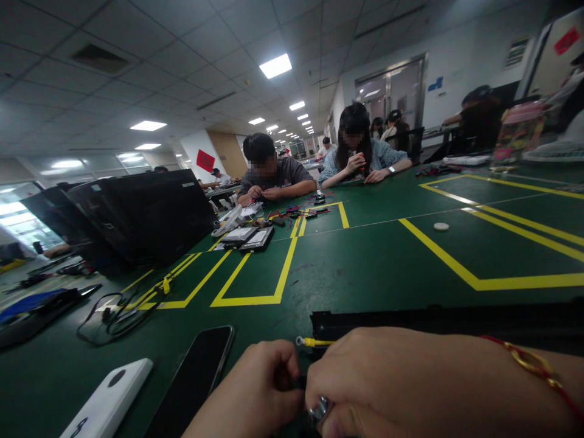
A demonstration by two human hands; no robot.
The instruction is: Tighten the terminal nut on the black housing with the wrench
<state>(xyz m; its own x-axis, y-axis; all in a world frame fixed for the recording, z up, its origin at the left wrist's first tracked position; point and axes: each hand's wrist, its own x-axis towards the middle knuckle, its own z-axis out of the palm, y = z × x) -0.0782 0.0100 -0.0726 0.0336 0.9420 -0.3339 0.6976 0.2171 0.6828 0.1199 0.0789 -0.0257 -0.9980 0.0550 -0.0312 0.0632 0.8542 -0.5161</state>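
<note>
Looks mid-job to me: right hand [378, 377] clamped on a shiny metal bit [320, 409] near the black part [401, 317] on the worktop [356, 267], left hand [255, 389] curled right beside it, can't tell gripping what, and the yellow wire [314, 342] has its ring end unattached.

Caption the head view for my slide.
Right hand holding a shiny metal piece, left hand alongside, at a green table.
</note>
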